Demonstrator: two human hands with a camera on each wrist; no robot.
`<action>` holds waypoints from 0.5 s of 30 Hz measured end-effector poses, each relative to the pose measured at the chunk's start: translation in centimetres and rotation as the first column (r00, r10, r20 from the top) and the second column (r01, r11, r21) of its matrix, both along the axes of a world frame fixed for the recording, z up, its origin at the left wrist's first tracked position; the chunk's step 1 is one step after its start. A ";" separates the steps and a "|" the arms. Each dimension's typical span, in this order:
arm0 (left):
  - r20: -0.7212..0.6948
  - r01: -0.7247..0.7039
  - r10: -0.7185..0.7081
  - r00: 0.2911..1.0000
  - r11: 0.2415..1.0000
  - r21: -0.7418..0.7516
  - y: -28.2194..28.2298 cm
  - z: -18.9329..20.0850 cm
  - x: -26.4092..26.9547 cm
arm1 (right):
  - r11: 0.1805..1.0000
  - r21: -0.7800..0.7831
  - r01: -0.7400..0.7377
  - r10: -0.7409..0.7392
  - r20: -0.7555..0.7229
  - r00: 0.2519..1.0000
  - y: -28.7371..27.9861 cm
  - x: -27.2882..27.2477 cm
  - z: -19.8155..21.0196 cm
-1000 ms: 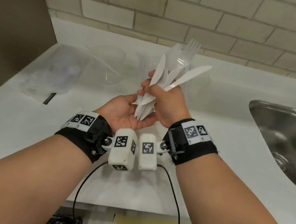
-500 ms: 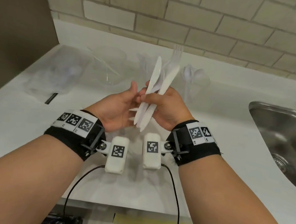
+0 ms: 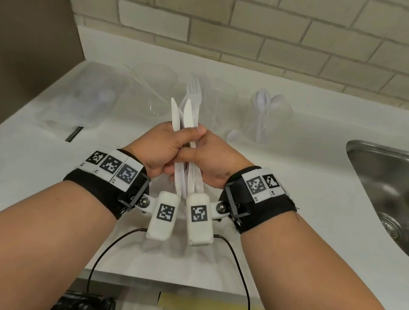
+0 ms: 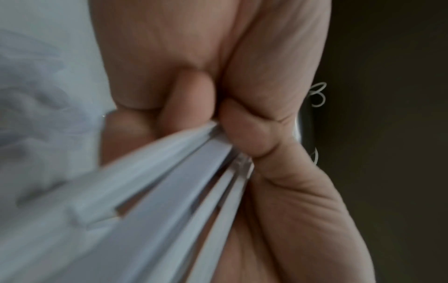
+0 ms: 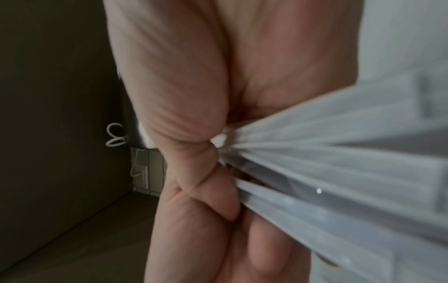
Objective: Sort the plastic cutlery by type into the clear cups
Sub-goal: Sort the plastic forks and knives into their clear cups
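Observation:
A bundle of white plastic knives (image 3: 186,120) stands upright between both hands above the counter, blades up, handles (image 4: 169,181) reaching down to the wrist cameras. My left hand (image 3: 165,146) and right hand (image 3: 208,155) press together, fingers curled round the bundle (image 5: 327,162). Behind them stand clear cups: one with forks (image 3: 194,92), one with spoons (image 3: 267,116), and a clear cup (image 3: 152,91) at back left with one thin white utensil leaning in it.
A crumpled clear plastic bag (image 3: 81,99) lies at the back left of the white counter (image 3: 21,180). A steel sink (image 3: 398,199) is sunk in at the right. A brick wall runs along the back; a brown panel stands at far left.
The knives, fanned out in the right hand before, are gathered into one upright bundle. The left hand has closed round it beside the right.

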State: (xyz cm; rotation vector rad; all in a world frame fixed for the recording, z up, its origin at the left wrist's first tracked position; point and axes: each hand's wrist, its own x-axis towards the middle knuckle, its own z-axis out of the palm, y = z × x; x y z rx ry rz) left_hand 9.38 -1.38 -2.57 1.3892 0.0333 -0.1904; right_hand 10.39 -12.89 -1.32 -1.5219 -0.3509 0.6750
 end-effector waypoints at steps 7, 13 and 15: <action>-0.112 -0.085 0.051 0.992 0.942 -0.323 1.4 -0.4 0.1 | 0.996 -0.016 -0.086 0.083 -0.107 0.991 -0.9 -0.5 -0.1; -0.060 -0.052 0.021 0.998 0.819 -0.572 1.9 -0.7 0.1 | 0.978 -0.193 -0.073 0.071 -0.020 0.997 -3.3 0.6 0.8; -0.087 -0.103 0.066 0.994 0.830 -0.548 2.0 -0.7 0.1 | 0.951 -0.299 0.083 -0.041 0.142 0.989 -3.7 1.3 1.4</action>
